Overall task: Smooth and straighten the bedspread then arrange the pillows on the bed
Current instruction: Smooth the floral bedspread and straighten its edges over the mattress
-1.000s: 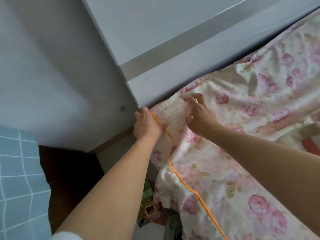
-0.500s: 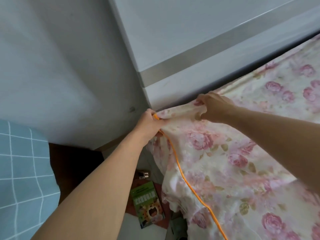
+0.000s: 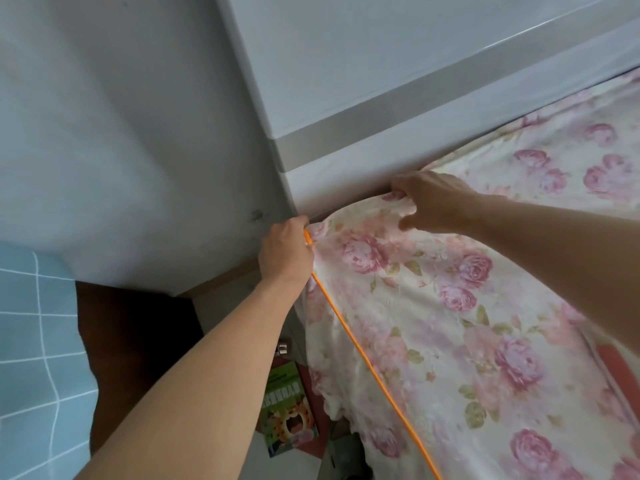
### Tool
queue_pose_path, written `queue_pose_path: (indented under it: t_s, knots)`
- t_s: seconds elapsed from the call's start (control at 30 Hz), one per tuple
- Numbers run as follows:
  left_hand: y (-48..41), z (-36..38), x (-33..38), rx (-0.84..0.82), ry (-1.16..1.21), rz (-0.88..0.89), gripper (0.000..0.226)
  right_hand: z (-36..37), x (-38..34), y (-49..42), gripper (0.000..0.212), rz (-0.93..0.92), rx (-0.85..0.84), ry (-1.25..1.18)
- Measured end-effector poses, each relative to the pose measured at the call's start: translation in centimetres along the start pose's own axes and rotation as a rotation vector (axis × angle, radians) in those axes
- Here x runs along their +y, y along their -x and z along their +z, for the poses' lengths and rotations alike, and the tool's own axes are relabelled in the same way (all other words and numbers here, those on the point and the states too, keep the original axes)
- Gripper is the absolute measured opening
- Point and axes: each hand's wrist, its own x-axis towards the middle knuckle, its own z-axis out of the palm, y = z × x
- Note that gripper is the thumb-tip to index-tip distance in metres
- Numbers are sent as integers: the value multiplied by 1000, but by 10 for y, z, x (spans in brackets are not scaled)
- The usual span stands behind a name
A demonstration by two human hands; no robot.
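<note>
— Pink-rose bedspread [image 3: 433,306]: location?
— Lower right of the frame, spread up to the white headboard [image 3: 346,188].
— Hands?
— Left hand [image 3: 285,251], centre, grips its corner at the orange piping [image 3: 363,358]; right hand [image 3: 433,206], just right of it, pinches a bunched fold at the top edge.

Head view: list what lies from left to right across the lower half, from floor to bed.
Blue checked cloth → dark brown surface → green book → orange cord → floral bedspread → red patch at the right edge. The left forearm crosses several of these, so it is left out.
</note>
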Motion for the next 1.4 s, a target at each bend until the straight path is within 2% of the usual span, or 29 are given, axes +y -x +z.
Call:
queue_pose_path:
  t_s: [0.07, 0.17, 0.23, 0.33, 0.37, 0.47, 0.57, 0.67, 0.73, 0.83, 0.87, 0.97, 1.0, 1.1, 1.2, 1.33, 1.4]
  knots:
    - [-2, -1, 3, 28, 6, 27, 27, 3, -3, -4, 18, 64, 179, 48]
    - [-9, -5, 2, 128, -1, 64, 28, 5, -9, -13, 20, 111, 393, 1]
    - [-11, -3, -1, 177, -10, 63, 23, 7, -10, -15, 21, 130, 434, -14]
    - [-10, 6, -3, 182, 23, -29, 7, 14, -8, -18, 16, 101, 452, -47]
    - [-10, 7, -4, 166, 45, -74, 4, 16, -8, -21, 17, 74, 452, -68]
    - [-14, 3, -6, 100, 100, -142, 25, 14, -10, -27, 20, 56, 400, -27]
    - [-14, -7, -10, -17, 212, -141, 36, 10, -7, -26, 18, 87, 255, 99]
    - [-13, -16, -14, -233, 326, -177, 54, 5, -6, -19, 50, 40, 66, 64]
    - [-15, -16, -14, -297, 218, -167, 48, 4, -7, -16, 55, -17, -7, 63]
    - [-14, -17, -6, -222, 7, -111, 24, 2, -10, -12, 13, 30, 20, 133]
    - [-11, -19, -2, -191, -70, -74, 18, 4, -9, -11, 8, 58, 47, 155]
    - [3, -24, 3, -88, -314, 63, 4, 12, -9, -9, 18, 67, 82, 148]
    - [7, -25, 3, -59, -362, 109, 6, 13, -9, -9, 17, 55, 91, 148]
    - [8, -27, 2, 33, -319, 128, 9, 11, -9, -11, 27, 14, 249, 154]
    - [-2, -17, 2, 105, -249, 35, 15, 15, -6, -13, 22, 52, 437, 55]
    - [-1, -2, -1, 123, -157, -156, 17, 25, -3, -18, 18, 63, 423, -50]
    - [8, -6, -1, 227, -39, -155, 40, 20, -2, -18, 18, 53, 435, -49]
